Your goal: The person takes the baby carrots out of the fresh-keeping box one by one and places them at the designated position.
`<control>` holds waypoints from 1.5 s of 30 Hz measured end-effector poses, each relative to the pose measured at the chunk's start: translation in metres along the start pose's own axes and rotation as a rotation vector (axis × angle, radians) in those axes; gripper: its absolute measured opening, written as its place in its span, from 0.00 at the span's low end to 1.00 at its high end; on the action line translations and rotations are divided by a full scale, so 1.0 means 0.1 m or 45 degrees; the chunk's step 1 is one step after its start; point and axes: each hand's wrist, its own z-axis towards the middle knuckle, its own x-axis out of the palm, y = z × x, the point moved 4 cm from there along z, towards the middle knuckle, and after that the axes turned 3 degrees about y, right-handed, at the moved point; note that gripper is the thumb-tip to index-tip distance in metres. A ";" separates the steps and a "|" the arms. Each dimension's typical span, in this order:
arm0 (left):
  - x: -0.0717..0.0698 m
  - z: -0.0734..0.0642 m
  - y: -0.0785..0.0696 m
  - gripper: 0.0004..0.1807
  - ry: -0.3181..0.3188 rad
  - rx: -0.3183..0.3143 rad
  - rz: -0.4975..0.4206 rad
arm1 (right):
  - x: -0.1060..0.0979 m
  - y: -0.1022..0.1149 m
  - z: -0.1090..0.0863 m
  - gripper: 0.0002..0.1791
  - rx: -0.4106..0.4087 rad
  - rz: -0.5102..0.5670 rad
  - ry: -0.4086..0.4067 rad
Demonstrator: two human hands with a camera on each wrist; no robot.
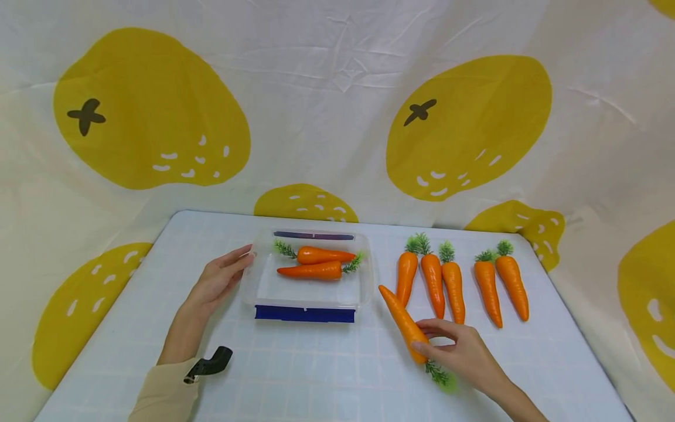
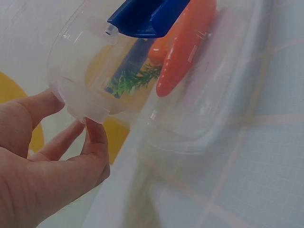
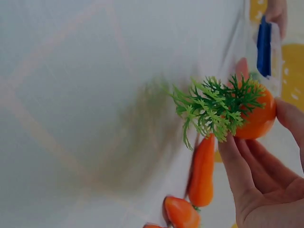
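My right hand [image 1: 461, 351] pinches an orange carrot [image 1: 403, 325] near its leafy end, thumb on one side and fingers on the other. The carrot's tip points up and left, towards the container, while its green top [image 3: 216, 107] hangs towards me. At the left, my left hand [image 1: 224, 275] holds the rim of a clear plastic container [image 1: 306, 296] with thumb and fingertips. Two carrots lie inside it in opposite directions: the rear one [image 1: 321, 255] has its leaves at the left, the front one [image 1: 311, 271] at the right.
Right of the container, three carrots [image 1: 432, 284] lie side by side, leaves away from me. Two more carrots [image 1: 487, 293] lie farther right. Blue latch flaps [image 1: 304, 314] stick out at the container's front and back. A patterned curtain [image 1: 316, 117] hangs behind the white table [image 1: 295, 375].
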 end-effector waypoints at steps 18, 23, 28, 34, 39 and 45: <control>0.00 -0.03 -0.01 0.38 -0.029 -0.016 0.009 | 0.18 -0.10 -0.05 0.22 0.046 -0.226 0.183; 0.00 -0.03 -0.02 0.38 -0.022 -0.013 0.009 | 0.18 -0.12 -0.05 0.22 0.031 -0.224 0.188; 0.01 -0.03 -0.04 0.38 -0.009 0.010 -0.001 | 0.15 -0.06 -0.02 0.22 -0.005 -0.182 0.177; 0.01 -0.03 -0.04 0.38 0.002 0.025 -0.018 | 0.04 0.16 0.09 0.19 -0.247 -0.240 0.091; 0.02 -0.04 -0.04 0.38 -0.003 0.019 -0.019 | 0.00 0.44 0.22 0.15 -0.389 -0.332 0.029; 0.03 -0.04 -0.02 0.38 -0.006 0.010 -0.027 | 0.03 0.72 0.42 0.14 -0.489 -0.388 -0.015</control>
